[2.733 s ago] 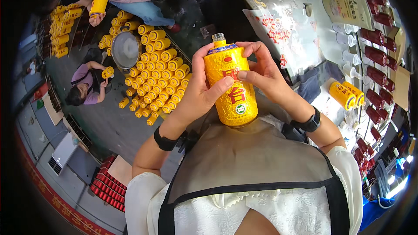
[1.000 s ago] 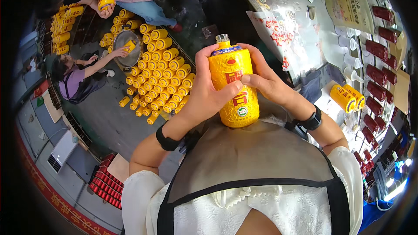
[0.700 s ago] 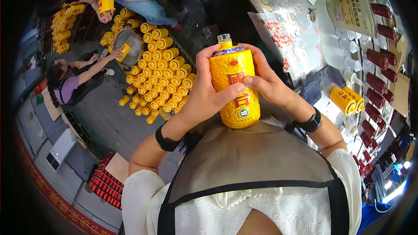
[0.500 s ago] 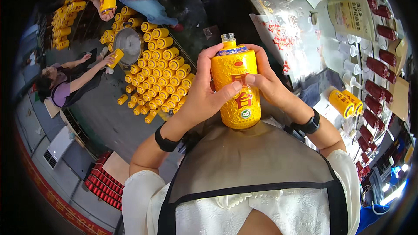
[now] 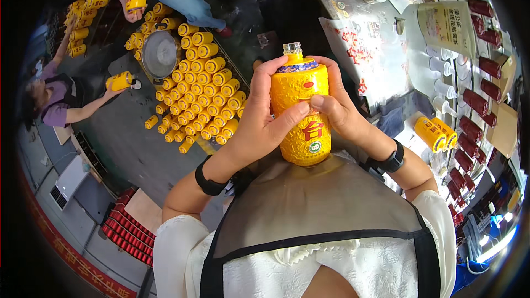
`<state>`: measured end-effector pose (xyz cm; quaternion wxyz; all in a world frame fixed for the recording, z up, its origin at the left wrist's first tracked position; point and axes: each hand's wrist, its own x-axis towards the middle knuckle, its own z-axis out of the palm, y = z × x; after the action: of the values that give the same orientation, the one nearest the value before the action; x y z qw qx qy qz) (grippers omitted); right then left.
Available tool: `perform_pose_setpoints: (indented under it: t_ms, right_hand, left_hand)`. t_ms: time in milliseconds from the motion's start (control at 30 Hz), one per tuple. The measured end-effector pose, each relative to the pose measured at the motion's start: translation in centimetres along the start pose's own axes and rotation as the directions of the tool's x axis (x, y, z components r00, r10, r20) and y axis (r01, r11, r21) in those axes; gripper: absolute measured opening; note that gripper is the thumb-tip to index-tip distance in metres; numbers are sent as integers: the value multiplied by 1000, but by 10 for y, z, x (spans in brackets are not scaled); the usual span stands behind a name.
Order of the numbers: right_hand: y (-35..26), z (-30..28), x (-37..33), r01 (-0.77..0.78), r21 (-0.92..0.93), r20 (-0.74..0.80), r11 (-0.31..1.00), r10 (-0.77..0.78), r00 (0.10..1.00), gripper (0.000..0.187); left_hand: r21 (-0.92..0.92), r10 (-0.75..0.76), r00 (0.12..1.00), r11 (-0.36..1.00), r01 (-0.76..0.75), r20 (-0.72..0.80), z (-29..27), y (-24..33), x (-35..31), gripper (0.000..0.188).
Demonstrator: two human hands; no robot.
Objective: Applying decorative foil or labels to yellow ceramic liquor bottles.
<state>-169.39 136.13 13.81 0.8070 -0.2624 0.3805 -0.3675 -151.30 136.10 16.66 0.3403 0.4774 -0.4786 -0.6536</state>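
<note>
I hold a yellow embossed bottle (image 5: pixel 301 116) upright in front of my chest. It has a clear stopper on top, a blue patterned collar and a red mark on its front. My left hand (image 5: pixel 259 121) wraps its left side, thumb pressed across the front. My right hand (image 5: pixel 339 107) grips the right side, thumb meeting the left thumb on the label area. Both wrists carry black bands.
Many yellow bottles (image 5: pixel 199 94) lie in rows on the grey floor beside a round metal lid (image 5: pixel 160 54). Two other people (image 5: pixel 61 99) handle yellow bottles there. A bench at right holds printed sheets (image 5: pixel 364 55), white cups, dark red bottles (image 5: pixel 475 105) and two yellow bottles (image 5: pixel 436 132). Red boxes (image 5: pixel 124 232) stack at lower left.
The bottle has stayed between both hands, tilting slightly as my thumbs shifted over its front. The person at left has moved a yellow bottle outward across the floor.
</note>
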Motion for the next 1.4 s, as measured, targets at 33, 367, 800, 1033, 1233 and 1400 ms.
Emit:
perform_pose_setpoints:
  t_ms: [33, 367, 800, 1033, 1233, 1400]
  right_hand:
    - [1, -1, 0, -4, 6, 5, 1000, 4, 1000, 63]
    - [7, -2, 2, -13, 24, 17, 1000, 13, 1000, 60]
    - [9, -2, 6, -46, 167, -15, 985, 49, 999, 59]
    - [7, 1, 5, -41, 15, -81, 999, 42, 996, 60]
    - [8, 3, 4, -79, 73, -119, 994, 88, 989, 55]
    - [15, -2, 4, -80, 92, -110, 993, 90, 990, 54]
  left_hand:
    - [22, -5, 1000, 1000, 5, 23, -2, 1, 0, 62]
    - [-6, -63, 998, 998, 63, -10, -5, -1, 2, 46]
    - [-70, -111, 993, 992, 108, -32, -5, -4, 1, 42]
    - [166, 21, 999, 986, -15, -35, -3, -8, 6, 46]
    - [266, 42, 998, 964, -29, -44, 3, -12, 8, 46]
    - [344, 36, 999, 939, -21, -37, 3, -16, 7, 42]
